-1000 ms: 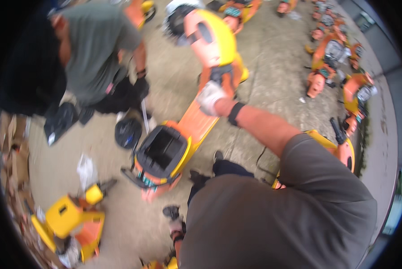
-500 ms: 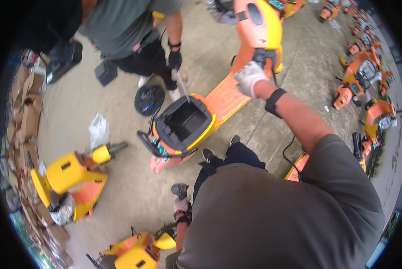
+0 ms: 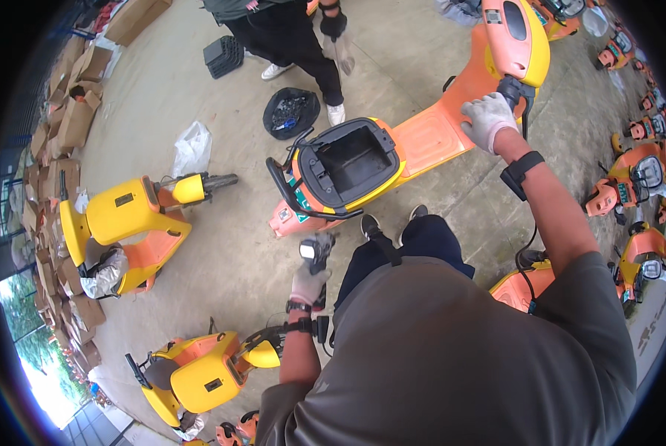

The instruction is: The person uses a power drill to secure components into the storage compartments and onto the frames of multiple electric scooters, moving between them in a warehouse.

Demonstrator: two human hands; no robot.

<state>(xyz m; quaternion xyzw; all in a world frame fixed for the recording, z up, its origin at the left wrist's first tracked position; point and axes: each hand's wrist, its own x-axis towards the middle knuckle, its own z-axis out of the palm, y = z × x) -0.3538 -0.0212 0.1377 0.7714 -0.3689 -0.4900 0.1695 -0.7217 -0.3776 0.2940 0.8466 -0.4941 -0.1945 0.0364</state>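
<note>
Closed round the black handlebar grip [image 3: 511, 91] of an orange and yellow scooter [image 3: 429, 145] is my gloved right hand [image 3: 489, 123]. The scooter stands across in front of me, its dark storage box [image 3: 356, 156] under the seat area uncovered. My gloved left hand [image 3: 309, 284] hangs low at my left side, fingers wrapped round a dark power tool [image 3: 315, 250] that looks like a cordless drill. Part of the tool is hidden by the hand. The tool is apart from the scooter's rear rack [image 3: 282, 186].
A co-worker's gloved hand [image 3: 339, 52] is beyond the scooter. Near their feet are a black bag of small parts [image 3: 291, 113] and a dark crate [image 3: 223, 57]. Yellow scooters [image 3: 125, 212] stand at left, more at far right. Cardboard boxes [image 3: 80, 119] line the left.
My view has shifted, so the scooter sits further right. The co-worker's hand and thin tool have left the storage box. My right hand stays at the handlebar; the left still holds its tool.
</note>
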